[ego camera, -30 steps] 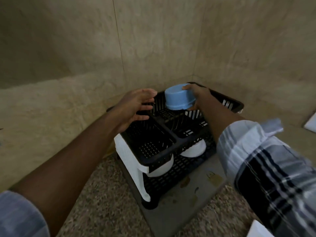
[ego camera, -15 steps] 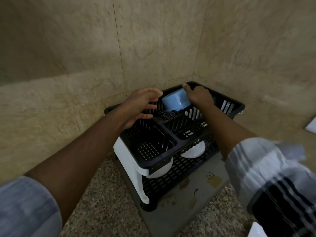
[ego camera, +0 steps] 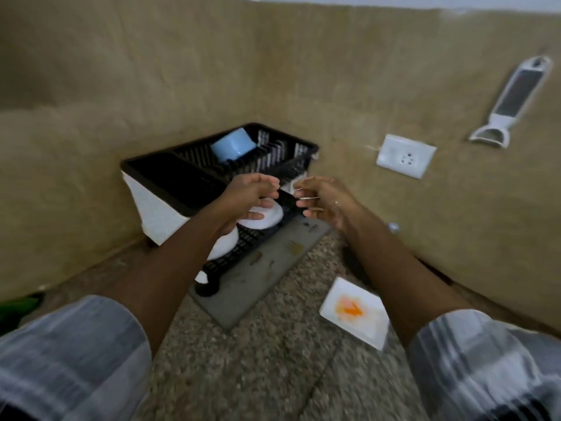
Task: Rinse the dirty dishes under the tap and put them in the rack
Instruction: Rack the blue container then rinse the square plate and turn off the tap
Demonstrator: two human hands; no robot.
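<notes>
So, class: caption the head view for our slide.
Blue bowl sits in the dish rack; both hands, left and right, hover empty beside a stained square plate.

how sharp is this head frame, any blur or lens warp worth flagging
Head view: motion blur smears the sleeves and softens both hands, left hand, right hand; wide-angle warp bows the wall's top edge; light is dim and warm, no glare; the blue bowl in the rack and the stained square plate stay readable.

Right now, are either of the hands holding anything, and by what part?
Nothing is held. The left hand and right hand hang loosely curled and empty; the blue bowl sits in the rack.
</notes>
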